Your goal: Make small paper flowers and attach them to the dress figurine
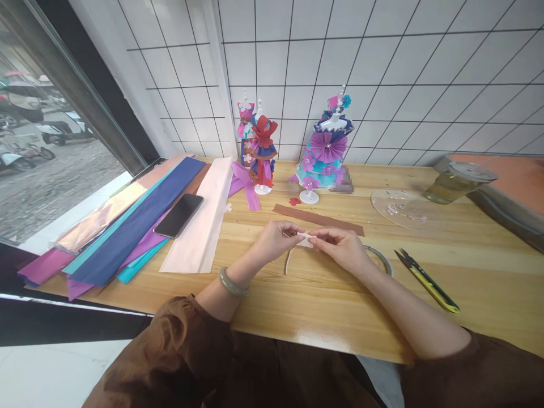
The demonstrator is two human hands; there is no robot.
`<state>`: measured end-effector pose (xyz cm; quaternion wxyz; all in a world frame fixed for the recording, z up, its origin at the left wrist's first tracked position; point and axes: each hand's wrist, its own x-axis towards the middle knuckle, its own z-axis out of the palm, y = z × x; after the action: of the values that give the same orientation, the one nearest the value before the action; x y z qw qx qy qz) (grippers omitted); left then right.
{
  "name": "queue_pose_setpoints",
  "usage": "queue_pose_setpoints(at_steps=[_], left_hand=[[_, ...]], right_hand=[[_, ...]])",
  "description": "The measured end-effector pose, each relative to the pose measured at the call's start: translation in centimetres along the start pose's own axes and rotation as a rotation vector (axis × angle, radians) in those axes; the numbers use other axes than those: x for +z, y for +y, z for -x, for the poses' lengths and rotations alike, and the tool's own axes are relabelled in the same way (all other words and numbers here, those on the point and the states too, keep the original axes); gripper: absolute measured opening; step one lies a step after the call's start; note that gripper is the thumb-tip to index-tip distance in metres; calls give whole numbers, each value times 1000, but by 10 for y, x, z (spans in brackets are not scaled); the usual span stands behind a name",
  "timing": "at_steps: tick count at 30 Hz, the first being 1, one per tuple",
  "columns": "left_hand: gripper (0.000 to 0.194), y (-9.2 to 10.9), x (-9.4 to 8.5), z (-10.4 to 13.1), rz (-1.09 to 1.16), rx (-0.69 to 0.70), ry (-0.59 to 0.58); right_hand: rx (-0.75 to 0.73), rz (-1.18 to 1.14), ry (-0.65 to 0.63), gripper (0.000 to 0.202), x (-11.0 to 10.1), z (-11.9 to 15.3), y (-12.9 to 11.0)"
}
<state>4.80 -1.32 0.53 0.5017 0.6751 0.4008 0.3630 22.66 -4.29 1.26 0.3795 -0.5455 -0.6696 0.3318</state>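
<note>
Between my two hands is a small piece of pale pink paper [306,240], raised a little over the wooden table. My left hand [278,238] pinches its left side between thumb and fingertips. On its right side the fingers of my right hand [340,245] are closed in a pinch too. Behind the hands lies a long brown paper strip [318,219]. A ring-shaped band [382,258] rests on the table, partly hidden under my right hand and forearm. To the right are yellow-and-black thread snips [427,281].
Long folded crepe paper sheets [140,226] cover the left side, with a phone [179,215] on them. Small dress stands [263,153] and a larger one [325,150] line the tiled wall. At right sit a clear plate [382,207] with small beads and a lidded cup [454,184].
</note>
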Motion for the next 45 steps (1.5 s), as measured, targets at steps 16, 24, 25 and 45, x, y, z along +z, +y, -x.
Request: queue_pose_setpoints(at_steps=[16, 24, 25, 45], left_hand=[[27, -4, 3, -1, 109, -10, -65], [28, -8, 2, -2, 68, 1, -63], [28, -7, 2, -1, 84, 3, -69], [23, -2, -3, -1, 257, -86, -100]], right_hand=[[5, -31, -36, 29, -1, 2, -8], [6, -84, -61, 37, 0, 1, -8], [9, -92, -63, 37, 0, 1, -8], [54, -239, -110, 29, -6, -1, 0]])
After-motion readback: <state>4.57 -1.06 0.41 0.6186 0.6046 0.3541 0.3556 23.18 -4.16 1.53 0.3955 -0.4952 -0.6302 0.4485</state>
